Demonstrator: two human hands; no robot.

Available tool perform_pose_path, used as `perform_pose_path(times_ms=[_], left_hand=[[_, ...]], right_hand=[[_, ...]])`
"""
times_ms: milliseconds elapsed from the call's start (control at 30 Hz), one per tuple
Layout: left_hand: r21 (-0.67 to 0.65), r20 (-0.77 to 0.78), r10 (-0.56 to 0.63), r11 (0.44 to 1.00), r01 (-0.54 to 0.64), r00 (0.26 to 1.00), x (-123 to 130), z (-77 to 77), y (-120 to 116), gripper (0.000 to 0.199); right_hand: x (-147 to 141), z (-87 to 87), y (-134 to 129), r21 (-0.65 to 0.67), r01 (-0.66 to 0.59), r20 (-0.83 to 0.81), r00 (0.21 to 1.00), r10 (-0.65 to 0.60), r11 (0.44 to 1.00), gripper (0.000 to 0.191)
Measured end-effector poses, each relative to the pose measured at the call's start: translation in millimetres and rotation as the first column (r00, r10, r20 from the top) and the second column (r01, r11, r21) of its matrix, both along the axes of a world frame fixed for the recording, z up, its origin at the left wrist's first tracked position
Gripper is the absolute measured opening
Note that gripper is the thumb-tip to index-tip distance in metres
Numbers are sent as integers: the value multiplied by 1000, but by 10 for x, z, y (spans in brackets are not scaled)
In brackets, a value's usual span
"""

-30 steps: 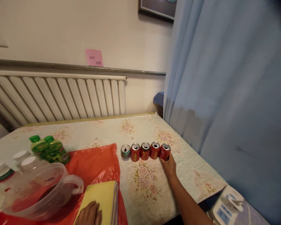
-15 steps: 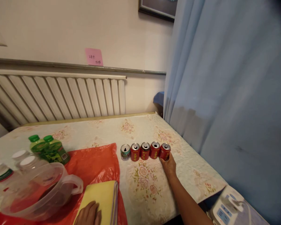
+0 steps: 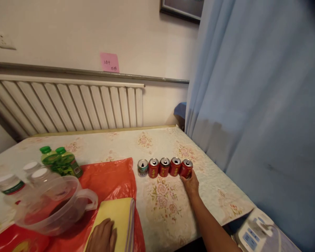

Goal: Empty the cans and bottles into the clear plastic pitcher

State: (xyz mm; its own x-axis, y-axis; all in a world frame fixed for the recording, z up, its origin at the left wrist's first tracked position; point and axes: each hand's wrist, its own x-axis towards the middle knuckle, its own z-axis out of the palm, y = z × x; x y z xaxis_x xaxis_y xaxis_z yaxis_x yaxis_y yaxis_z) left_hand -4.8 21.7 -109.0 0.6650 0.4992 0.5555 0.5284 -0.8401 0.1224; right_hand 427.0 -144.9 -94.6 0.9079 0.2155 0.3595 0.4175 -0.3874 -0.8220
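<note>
Several drink cans stand upright in a row on the flowered tablecloth (image 3: 161, 203). At the left end is a pale green-and-silver can (image 3: 142, 168); the others are red, among them a middle red can (image 3: 164, 168) with a dark top band. My right hand (image 3: 191, 183) grips the lower part of the rightmost red can (image 3: 186, 167), which is level with the row. Lying flat on a folded yellow cloth (image 3: 118, 213) is my left hand (image 3: 102, 236), holding nothing. Beneath the cloth spreads a red plastic sheet (image 3: 107, 176).
A clear plastic jug (image 3: 55, 220) with a handle stands at left. Behind it are clear white-capped bottles (image 3: 42, 178) and two green-capped bottles (image 3: 60, 162). A red tray (image 3: 28, 238) sits at lower left. A power strip (image 3: 252, 234) and blue curtain (image 3: 238, 105) are on the right.
The view has turned slightly left, so the scene sits a little further right and more of the red tray shows. Both hands keep their places on the can and the cloth.
</note>
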Motion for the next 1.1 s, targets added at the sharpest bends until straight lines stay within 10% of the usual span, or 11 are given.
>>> perform_pose_path(times_ms=[400, 800, 1100], left_hand=[[-105, -21, 66, 992, -68, 998, 40, 285, -236, 19], [-272, -24, 77, 959, -81, 997, -76, 432, -273, 19], [-465, -152, 376, 789, -402, 914, -351, 493, -116, 23]], right_hand=[[-520, -197, -267, -37, 138, -41, 989, -140, 990, 61], [-1235, -214, -249, -194, -18, 99, 994, 38, 981, 51], [-1223, -231, -248, -290, -34, 174, 981, 88, 956, 50]])
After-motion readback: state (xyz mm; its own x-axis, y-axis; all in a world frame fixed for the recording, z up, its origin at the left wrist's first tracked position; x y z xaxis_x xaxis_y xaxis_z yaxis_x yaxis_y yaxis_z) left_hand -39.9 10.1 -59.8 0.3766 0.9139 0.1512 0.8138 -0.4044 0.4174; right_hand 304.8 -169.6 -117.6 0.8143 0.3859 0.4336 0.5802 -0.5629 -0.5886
